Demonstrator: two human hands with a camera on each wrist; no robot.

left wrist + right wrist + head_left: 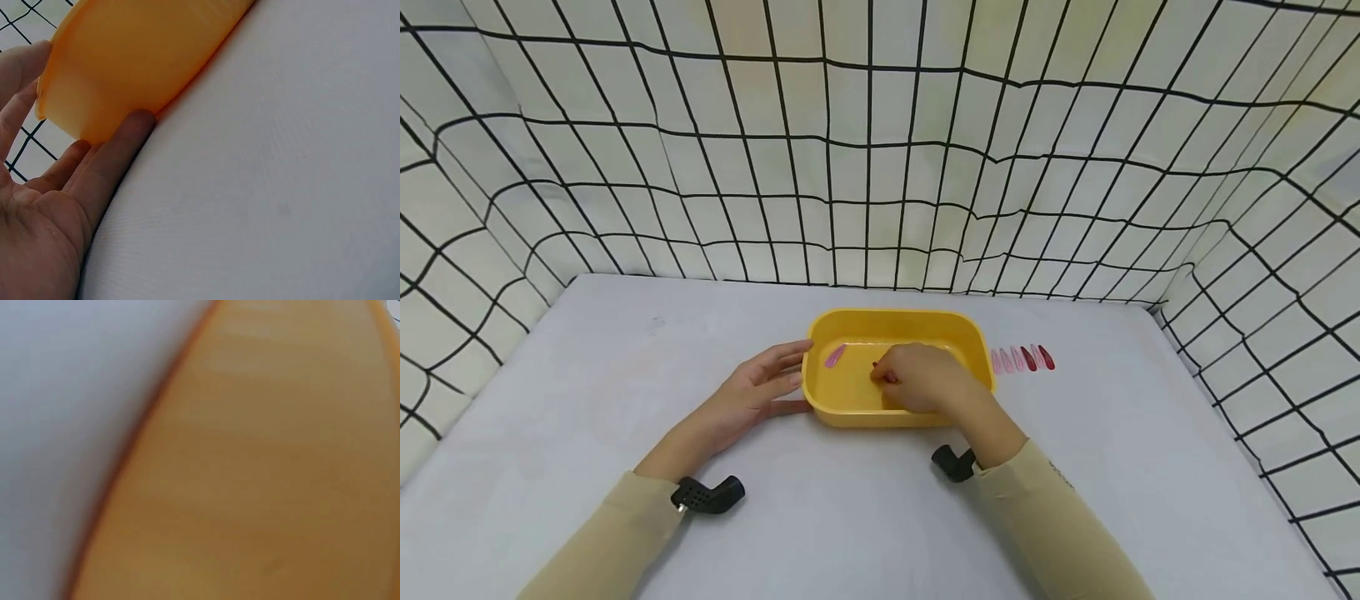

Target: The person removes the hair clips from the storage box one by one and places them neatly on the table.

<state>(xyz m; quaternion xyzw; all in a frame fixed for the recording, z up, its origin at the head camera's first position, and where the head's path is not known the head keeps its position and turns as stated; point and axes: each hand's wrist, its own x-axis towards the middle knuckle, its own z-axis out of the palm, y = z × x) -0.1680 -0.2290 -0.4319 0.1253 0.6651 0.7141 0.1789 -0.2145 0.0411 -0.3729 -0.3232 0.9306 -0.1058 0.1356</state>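
Note:
A yellow plastic tub (850, 417) stands on the white table. At its left end my left hand (763, 385) steadies it with extended fingers; in the left wrist view those fingers (128, 134) touch the tub's outer wall. My right hand (921, 377) reaches inside, its fingertips pinching a red hair clip (891, 377) near the tub floor; the hand covers much of the clip. A pink hair clip (835, 356) lies in the tub's left part. The right wrist view shows only the tub's outer side (269, 456), with the hand's fingers hidden.
Right of the tub, several pink and red hair clips (1028, 358) lie side by side in a row on the white tabletop (865, 517). A black wire grid (868, 200) with white sheeting behind it stands around the back and sides.

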